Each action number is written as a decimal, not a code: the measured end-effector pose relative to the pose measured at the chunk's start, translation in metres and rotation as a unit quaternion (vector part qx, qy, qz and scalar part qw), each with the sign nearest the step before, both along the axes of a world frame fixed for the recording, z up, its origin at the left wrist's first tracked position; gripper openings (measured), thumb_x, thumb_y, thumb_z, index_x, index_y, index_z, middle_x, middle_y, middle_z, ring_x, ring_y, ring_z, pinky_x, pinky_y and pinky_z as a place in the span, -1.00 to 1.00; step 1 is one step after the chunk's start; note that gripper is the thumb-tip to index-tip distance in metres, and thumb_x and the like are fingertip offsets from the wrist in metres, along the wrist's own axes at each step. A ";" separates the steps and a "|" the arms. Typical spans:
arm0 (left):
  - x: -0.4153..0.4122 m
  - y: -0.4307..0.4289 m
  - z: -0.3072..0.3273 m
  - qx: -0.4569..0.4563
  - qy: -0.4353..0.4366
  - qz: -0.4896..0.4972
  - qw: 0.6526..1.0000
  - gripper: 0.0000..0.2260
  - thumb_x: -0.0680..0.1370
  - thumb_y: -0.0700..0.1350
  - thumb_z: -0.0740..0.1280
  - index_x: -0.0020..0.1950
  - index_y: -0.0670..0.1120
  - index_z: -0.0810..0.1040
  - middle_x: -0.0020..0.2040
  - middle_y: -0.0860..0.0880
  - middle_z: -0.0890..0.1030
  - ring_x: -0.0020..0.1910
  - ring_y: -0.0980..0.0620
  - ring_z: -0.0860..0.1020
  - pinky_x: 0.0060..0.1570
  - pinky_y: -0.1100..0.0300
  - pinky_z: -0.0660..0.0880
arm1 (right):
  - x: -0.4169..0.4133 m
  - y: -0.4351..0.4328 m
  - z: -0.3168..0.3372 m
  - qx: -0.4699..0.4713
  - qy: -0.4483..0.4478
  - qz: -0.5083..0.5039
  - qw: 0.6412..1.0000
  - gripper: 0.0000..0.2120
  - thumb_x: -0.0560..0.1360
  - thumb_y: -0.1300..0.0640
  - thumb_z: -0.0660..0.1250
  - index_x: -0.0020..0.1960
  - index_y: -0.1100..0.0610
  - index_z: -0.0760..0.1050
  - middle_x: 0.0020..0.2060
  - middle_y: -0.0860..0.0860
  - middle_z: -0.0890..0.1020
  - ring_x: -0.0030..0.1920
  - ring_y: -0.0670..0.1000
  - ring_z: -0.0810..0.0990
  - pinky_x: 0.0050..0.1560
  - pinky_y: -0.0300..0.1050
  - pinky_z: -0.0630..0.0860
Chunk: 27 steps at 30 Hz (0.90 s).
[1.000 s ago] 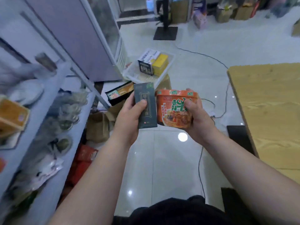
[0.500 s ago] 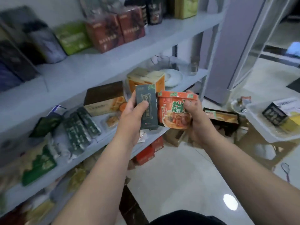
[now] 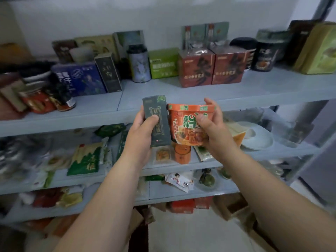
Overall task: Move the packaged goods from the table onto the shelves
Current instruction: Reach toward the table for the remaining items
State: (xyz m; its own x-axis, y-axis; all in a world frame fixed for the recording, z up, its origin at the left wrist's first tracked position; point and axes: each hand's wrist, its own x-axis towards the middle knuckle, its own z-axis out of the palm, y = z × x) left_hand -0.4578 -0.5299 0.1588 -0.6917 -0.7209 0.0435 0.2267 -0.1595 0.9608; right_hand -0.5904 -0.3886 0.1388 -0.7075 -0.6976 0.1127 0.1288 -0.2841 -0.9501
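My left hand (image 3: 140, 135) grips a slim dark green box (image 3: 158, 113) upright, thumb across its front. Beside it my right hand (image 3: 212, 131) holds an orange instant noodle bowl (image 3: 183, 124) by its side and rim, the printed face turned toward me. Both items hang in the air in front of the grey shelves (image 3: 200, 91), level with the front edge of the upper board. The box and the bowl nearly touch each other.
The upper shelf carries red boxes (image 3: 211, 68), a light green box (image 3: 163, 64), a tin (image 3: 139, 64) and a blue box (image 3: 80, 79). The middle board holds green packets (image 3: 85, 159), an orange cup (image 3: 182, 154) and white plates (image 3: 258, 135). Cardboard boxes (image 3: 231, 206) stand on the floor.
My view has swung left from the floor and table to face the shelves squarely. Both hands keep the same hold on the box and the bowl, now raised before the upper shelf.
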 end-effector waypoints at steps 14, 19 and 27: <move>-0.005 -0.061 0.030 -0.253 -0.053 0.167 0.952 -0.40 0.63 -0.25 0.26 0.45 0.36 0.21 0.31 0.01 0.54 0.14 0.03 0.62 0.03 0.08 0.62 | -0.049 -0.093 0.044 0.024 0.308 0.011 0.951 -0.34 0.39 -0.05 0.55 0.32 -0.16 0.21 0.26 -0.08 0.44 0.24 -0.03 0.54 0.17 -0.08 0.59; -0.042 -0.127 0.038 -0.391 -0.178 0.173 0.886 -0.45 0.59 -0.28 0.28 0.41 0.28 0.30 0.40 -0.07 0.38 0.28 0.00 0.47 0.34 -0.04 0.48 | -0.084 -0.143 0.034 0.106 0.569 -0.090 0.811 -0.54 0.50 -0.05 0.45 0.31 0.03 0.38 0.49 0.17 0.13 0.49 0.19 0.21 0.46 -0.03 0.31; -0.105 -0.199 0.026 -0.642 -0.240 0.177 0.706 -0.38 0.46 -0.34 0.36 0.52 -0.23 0.31 0.49 -0.24 0.30 0.34 -0.34 0.39 0.34 -0.24 0.39 | -0.113 -0.203 0.026 0.181 0.652 -0.176 0.714 -0.56 0.49 0.20 0.41 0.36 0.15 0.49 0.32 0.34 0.41 0.45 0.41 0.27 0.33 0.36 0.42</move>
